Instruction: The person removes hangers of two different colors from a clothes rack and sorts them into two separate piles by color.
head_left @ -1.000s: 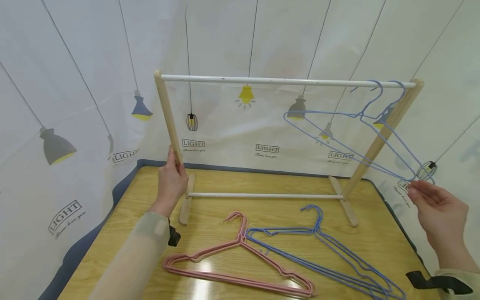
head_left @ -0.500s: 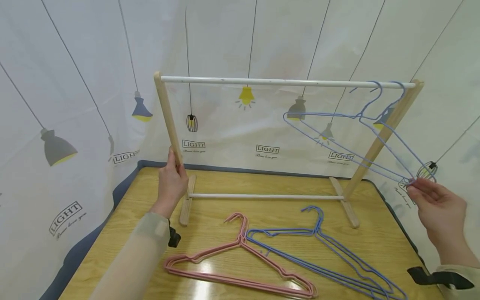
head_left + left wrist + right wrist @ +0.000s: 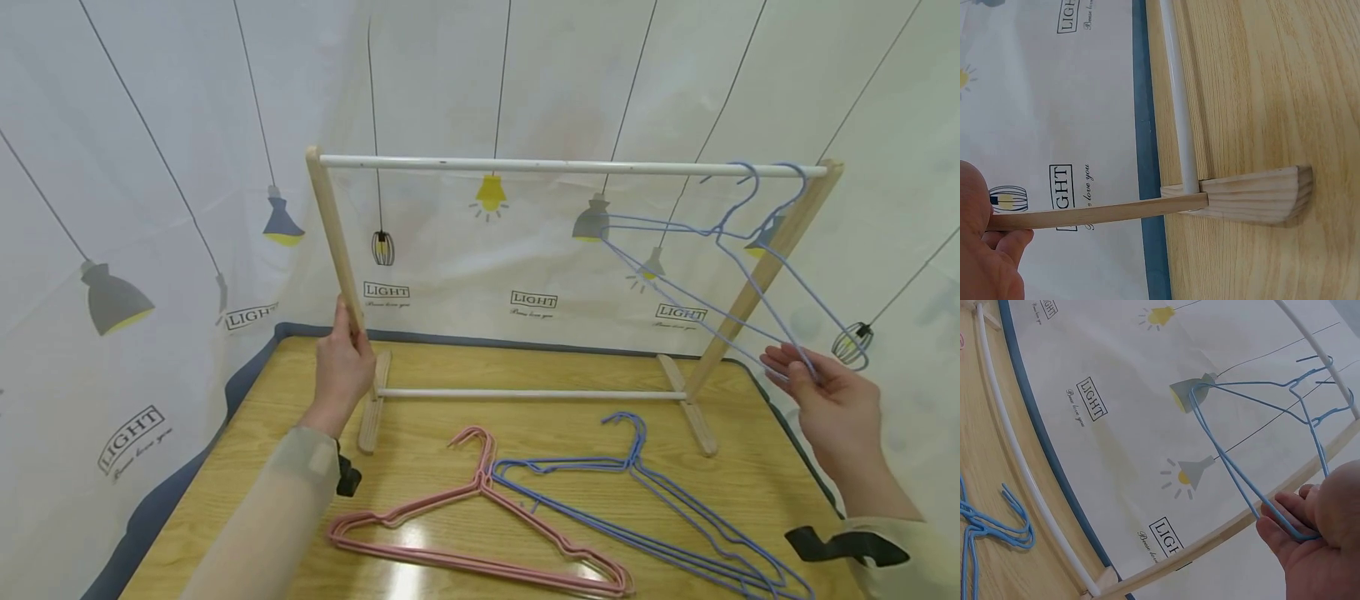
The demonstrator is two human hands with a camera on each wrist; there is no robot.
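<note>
Two blue wire hangers hang by their hooks from the rack's white top rail [image 3: 525, 165], close to its right end. My right hand [image 3: 840, 408] holds the lower right corner of the front blue hanger [image 3: 757, 279], its thumb and fingers on either side of the wire. Behind it, the second blue hanger [image 3: 813, 287] is apart from the fingertips. In the right wrist view, the hand [image 3: 1319, 540] partly hides the held corner. My left hand [image 3: 343, 367] grips the rack's left wooden post [image 3: 335, 233]; the left wrist view shows that post [image 3: 1097, 214] between thumb and fingers.
On the wooden table [image 3: 247, 433], a stack of pink wire hangers [image 3: 480, 485] lies in front of the rack. More blue hangers [image 3: 637, 462] lie beside it to the right. A lower white bar [image 3: 525, 393] joins the rack's feet. A lamp-printed curtain [image 3: 442, 75] stands behind.
My right hand has moved left and inward with the front blue hanger's corner, turning that hanger and its left end to the right. The left hand stays on the post.
</note>
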